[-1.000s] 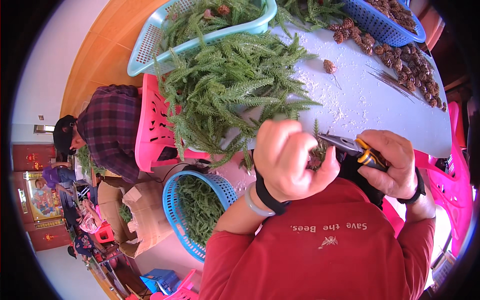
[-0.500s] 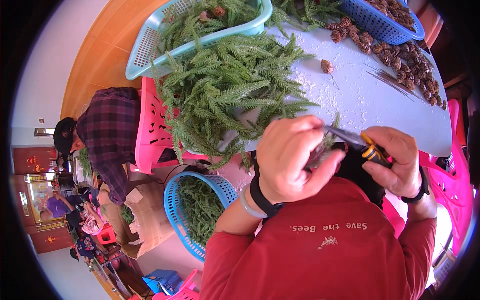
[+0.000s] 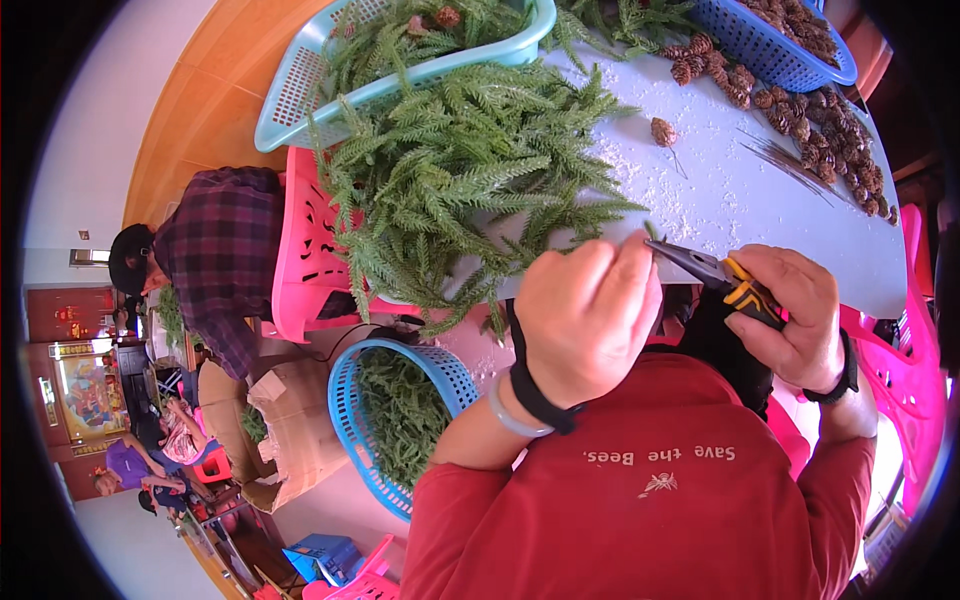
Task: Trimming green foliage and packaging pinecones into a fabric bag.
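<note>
Pliers (image 3: 705, 266) lie between the two hands, gripped at the handles by the right hand (image 3: 795, 310), whose fingers and thumb are wrapped round the yellow and black grips. Their long axis runs aslant, from the handles leftward and a little away from the body, so that the narrow nose points straight at the fingertips of the left hand (image 3: 585, 320). The nose looks nearly closed, and its tip sits right at those fingertips; whether it touches skin or greenery I cannot tell. The left hand is the nearer to the tip, the right hand to the handles. The left hand is curled in, its back upward, and seems to pinch a sprig (image 3: 651, 229), of which only a green end shows just beyond the fingers, beside the nose; the rest is hidden. Both hands are by the near edge of the surface (image 3: 790, 235), in front of the chest. Beyond the left hand lies a broad heap (image 3: 450, 180) of green sprigs; straight past the pliers' tip, farther out, is a lone cone (image 3: 663, 131) with a wire tail. To its right lie loose wires (image 3: 790, 168), then a row of cones (image 3: 830, 145), and at the far side a blue basket (image 3: 785, 65) filled with more.
</note>
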Demonstrator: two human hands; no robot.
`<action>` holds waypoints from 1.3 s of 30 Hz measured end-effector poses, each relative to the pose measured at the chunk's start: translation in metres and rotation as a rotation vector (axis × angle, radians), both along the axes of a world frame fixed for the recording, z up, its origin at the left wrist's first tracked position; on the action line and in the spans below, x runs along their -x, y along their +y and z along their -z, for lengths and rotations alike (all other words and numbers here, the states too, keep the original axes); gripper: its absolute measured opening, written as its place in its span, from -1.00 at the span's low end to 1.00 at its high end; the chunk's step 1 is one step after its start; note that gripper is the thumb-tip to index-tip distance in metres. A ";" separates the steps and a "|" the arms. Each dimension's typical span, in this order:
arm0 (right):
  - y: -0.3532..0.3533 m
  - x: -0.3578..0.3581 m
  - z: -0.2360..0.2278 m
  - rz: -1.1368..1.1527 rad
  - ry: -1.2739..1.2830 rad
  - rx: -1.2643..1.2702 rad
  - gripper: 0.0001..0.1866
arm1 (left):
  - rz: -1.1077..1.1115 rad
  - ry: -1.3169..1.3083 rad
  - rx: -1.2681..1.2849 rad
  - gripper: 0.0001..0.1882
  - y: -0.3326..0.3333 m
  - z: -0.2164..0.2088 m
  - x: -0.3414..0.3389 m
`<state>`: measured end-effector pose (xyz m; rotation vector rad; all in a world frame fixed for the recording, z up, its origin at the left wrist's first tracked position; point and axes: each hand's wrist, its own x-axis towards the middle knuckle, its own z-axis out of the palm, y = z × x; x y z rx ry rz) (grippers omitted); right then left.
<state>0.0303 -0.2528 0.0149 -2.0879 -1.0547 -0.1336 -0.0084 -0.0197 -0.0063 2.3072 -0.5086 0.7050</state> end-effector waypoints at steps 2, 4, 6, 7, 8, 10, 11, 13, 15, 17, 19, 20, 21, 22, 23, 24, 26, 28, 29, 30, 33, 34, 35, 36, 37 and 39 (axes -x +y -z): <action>0.003 0.003 0.003 0.016 0.116 -0.041 -0.53 | -0.136 -0.182 -0.187 -0.72 -0.007 0.009 0.000; 0.005 0.004 0.006 0.020 0.144 -0.052 -0.54 | -0.154 -0.210 -0.076 -0.73 -0.011 0.016 -0.005; 0.006 0.005 0.007 0.030 0.204 -0.072 -0.56 | -0.162 -0.225 -0.021 -0.73 -0.012 0.019 -0.006; 0.005 0.004 0.007 0.033 0.204 -0.073 -0.56 | -0.071 -0.148 0.133 -0.73 -0.013 0.015 -0.007; 0.004 0.003 0.008 0.034 0.171 -0.076 -0.57 | 0.020 -0.070 0.286 -0.72 -0.013 0.012 -0.007; 0.001 0.001 0.009 0.037 0.104 -0.082 -0.59 | 0.114 0.011 0.438 -0.71 -0.010 0.009 -0.008; -0.001 0.001 0.008 0.040 0.104 -0.082 -0.59 | 0.257 0.246 0.732 -0.70 -0.006 0.009 -0.008; -0.006 0.000 0.005 -0.004 0.048 -0.061 -0.58 | 0.531 0.729 1.305 -0.66 0.001 0.006 -0.006; -0.006 -0.001 0.003 -0.028 0.018 -0.054 -0.57 | 0.599 0.662 1.208 -0.64 0.009 0.012 -0.016; -0.006 0.000 0.002 -0.074 0.052 -0.051 -0.54 | 0.736 0.534 1.016 -0.59 0.015 0.017 -0.025; -0.006 0.000 0.002 -0.098 0.071 -0.048 -0.52 | 0.778 0.582 1.064 -0.59 0.008 0.017 -0.021; -0.005 0.000 0.002 -0.103 0.071 -0.041 -0.51 | 0.822 0.629 1.112 -0.57 0.002 0.016 -0.018; -0.004 -0.001 0.001 -0.110 0.070 -0.034 -0.51 | 0.864 0.676 1.160 -0.56 0.000 0.014 -0.016; -0.004 -0.002 0.001 -0.113 0.069 -0.025 -0.50 | 0.865 0.676 1.162 -0.56 0.001 0.011 -0.015; -0.004 -0.001 0.001 -0.114 0.069 -0.023 -0.50 | 0.852 0.706 1.167 -0.58 0.002 0.008 -0.015; -0.005 0.001 0.002 -0.091 0.036 -0.021 -0.50 | 0.839 0.736 1.172 -0.59 0.005 0.005 -0.014; -0.007 0.004 0.003 -0.046 -0.031 -0.016 -0.49 | 0.824 0.766 1.178 -0.59 0.008 0.004 -0.013; -0.006 0.005 0.007 -0.029 -0.020 -0.029 -0.49 | 0.573 0.632 0.954 -0.64 0.012 0.005 -0.013; -0.005 0.005 0.010 -0.008 -0.009 -0.042 -0.50 | 0.450 0.564 0.840 -0.66 0.013 0.005 -0.013; -0.005 0.006 0.013 0.014 0.002 -0.054 -0.50 | 0.448 0.564 0.840 -0.66 0.011 0.008 -0.012; -0.002 0.013 0.017 0.022 0.187 -0.116 -0.51 | 0.101 0.015 0.456 -0.72 -0.003 0.015 -0.013; -0.001 0.015 0.018 0.028 0.280 -0.147 -0.51 | 0.102 0.016 0.456 -0.72 -0.004 0.015 -0.012; -0.001 0.016 0.017 0.030 0.280 -0.147 -0.51 | 0.062 -0.075 0.352 -0.74 -0.006 0.014 -0.010; 0.001 0.017 0.015 0.040 0.316 -0.167 -0.51 | 0.022 -0.166 0.248 -0.75 -0.008 0.012 -0.009; 0.001 0.019 0.014 0.051 0.352 -0.187 -0.52 | -0.016 -0.254 0.144 -0.77 -0.009 0.011 -0.009; -0.001 0.019 0.014 0.066 0.389 -0.207 -0.52 | 0.023 -0.220 0.200 -0.79 -0.009 0.011 -0.010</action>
